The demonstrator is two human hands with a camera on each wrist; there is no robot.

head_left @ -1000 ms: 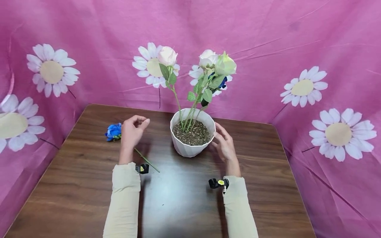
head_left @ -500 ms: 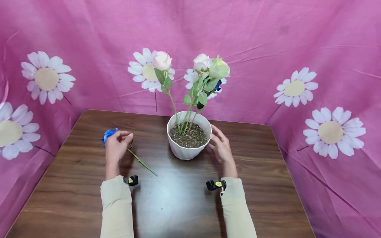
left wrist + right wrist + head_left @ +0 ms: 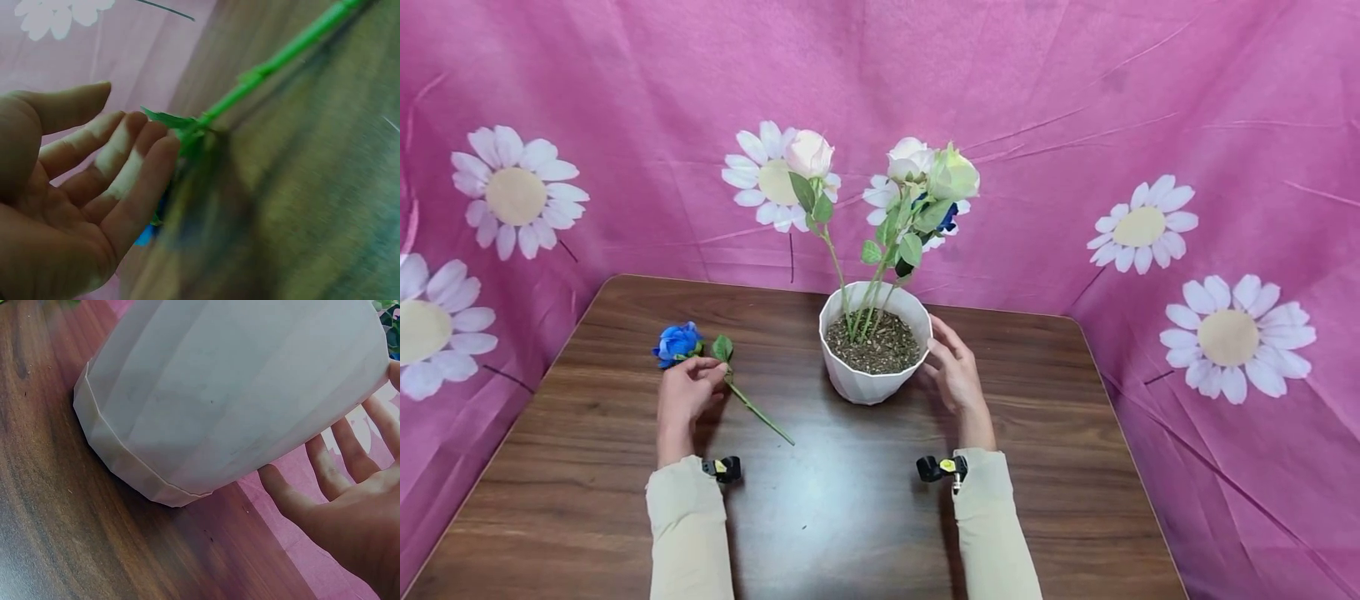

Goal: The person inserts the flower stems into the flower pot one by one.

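Note:
An artificial blue rose (image 3: 677, 343) lies on the table at the left, its green stem (image 3: 762, 413) slanting toward the front. My left hand (image 3: 683, 402) is at the rose, just below the bloom. In the left wrist view, the loosely bent fingers (image 3: 147, 187) reach the leafy part of the stem (image 3: 275, 65), and the thumb stands apart from it. My right hand (image 3: 961, 387) rests its fingertips against the right side of a white faceted pot (image 3: 867, 387). Its fingers look spread along the pot wall (image 3: 225, 400) in the right wrist view.
Soil (image 3: 880, 350) fills the pot. From it rise a pale pink rose (image 3: 810, 154), a white rose (image 3: 910, 158), a yellow-green rose (image 3: 955, 173) and a dark blue flower (image 3: 947, 218). A pink daisy-printed cloth (image 3: 1015, 75) hangs behind the wooden table (image 3: 1052, 500).
My left hand has moved left and down toward me, from above the stem to the blue rose's upper stem. The right hand stays against the pot. The view has shifted slightly.

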